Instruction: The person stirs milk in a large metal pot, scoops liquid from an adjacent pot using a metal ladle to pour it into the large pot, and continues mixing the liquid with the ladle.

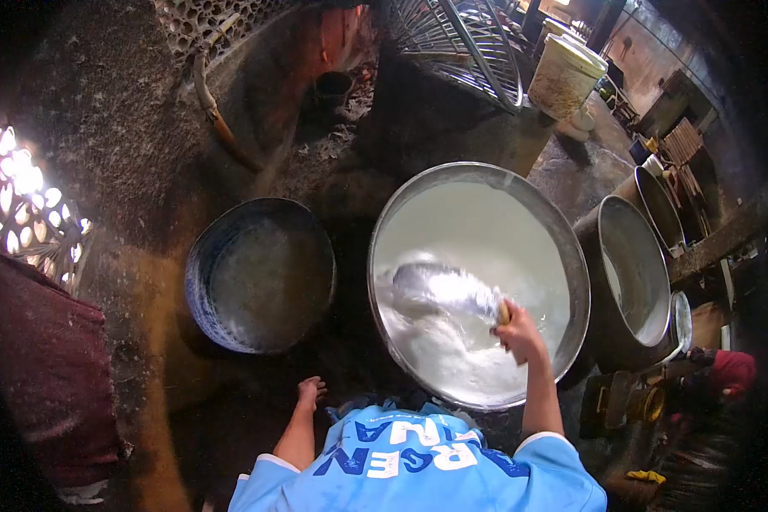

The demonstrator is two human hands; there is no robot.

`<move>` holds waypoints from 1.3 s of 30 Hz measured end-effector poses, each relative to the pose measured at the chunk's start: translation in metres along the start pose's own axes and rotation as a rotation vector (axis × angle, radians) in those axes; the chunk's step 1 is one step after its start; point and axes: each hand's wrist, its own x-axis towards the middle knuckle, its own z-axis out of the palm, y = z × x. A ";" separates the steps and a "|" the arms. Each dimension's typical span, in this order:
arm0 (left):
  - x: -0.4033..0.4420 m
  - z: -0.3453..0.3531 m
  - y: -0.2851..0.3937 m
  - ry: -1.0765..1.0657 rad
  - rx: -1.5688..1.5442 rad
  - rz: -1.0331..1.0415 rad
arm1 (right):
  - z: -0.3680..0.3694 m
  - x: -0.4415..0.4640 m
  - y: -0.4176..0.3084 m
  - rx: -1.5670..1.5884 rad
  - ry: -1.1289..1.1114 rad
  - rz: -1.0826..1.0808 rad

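My right hand [519, 331] is closed round the short handle of a shiny metal scoop [444, 286], which is blurred by motion. The scoop lies at the surface of a white liquid [478, 222] in a large round metal vat [582, 282], and the liquid is rippled and frothy below it. My left hand [312, 391] hangs beside my body, below a smaller round tub [260, 277] and apart from it. Its fingers look partly spread, with nothing in them. Dark grey contents or a bare bottom show inside the tub; I cannot tell which.
More metal vats [633, 269] stand at the right. A whitish bucket [567, 75] and a metal-wire frame [461, 43] are at the top. Dark red cloth [47, 367] hangs at the left. A person in red [732, 373] is at the far right.
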 end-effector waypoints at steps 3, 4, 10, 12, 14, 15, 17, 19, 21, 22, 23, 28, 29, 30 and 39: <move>-0.002 -0.010 -0.005 0.019 -0.038 -0.023 | 0.010 0.042 -0.042 -0.163 0.189 -0.253; -0.001 -0.014 -0.009 0.013 -0.040 -0.004 | 0.021 0.065 -0.038 -0.184 0.281 -0.354; -0.016 -0.027 -0.029 0.052 -0.092 -0.031 | 0.045 0.141 0.010 -0.499 0.217 -0.157; -0.025 -0.031 -0.034 0.045 -0.107 -0.062 | 0.048 0.151 0.040 -0.560 0.173 -0.104; -0.031 -0.030 -0.039 0.088 -0.099 -0.062 | 0.046 0.113 0.022 -0.468 0.092 0.085; -0.034 -0.030 -0.039 0.092 -0.084 -0.065 | 0.047 0.113 0.047 -0.637 0.097 -0.076; -0.034 -0.027 -0.039 0.076 -0.053 -0.051 | 0.047 0.105 0.076 -0.592 0.108 0.011; -0.029 -0.027 -0.040 0.042 -0.018 -0.024 | 0.043 0.093 0.106 -0.544 0.128 0.042; -0.026 -0.018 -0.036 0.049 0.033 0.001 | 0.036 0.081 0.127 -0.491 0.117 0.112; -0.025 -0.011 -0.030 0.051 0.059 0.015 | 0.032 0.072 0.133 -0.476 0.118 0.138; -0.025 -0.006 -0.026 0.009 0.055 0.058 | 0.027 0.060 0.139 -0.462 0.118 0.165; -0.042 0.036 0.001 -0.015 0.146 0.078 | -0.001 0.014 0.180 -0.489 0.111 0.254; -0.043 0.044 0.003 -0.020 0.157 0.092 | -0.009 0.007 0.192 -0.496 0.101 0.255; -0.045 0.050 0.004 -0.023 0.167 0.107 | -0.018 -0.003 0.192 -0.487 0.088 0.276; -0.060 0.075 -0.033 0.003 0.171 0.029 | -0.135 -0.088 0.190 -0.415 0.158 0.147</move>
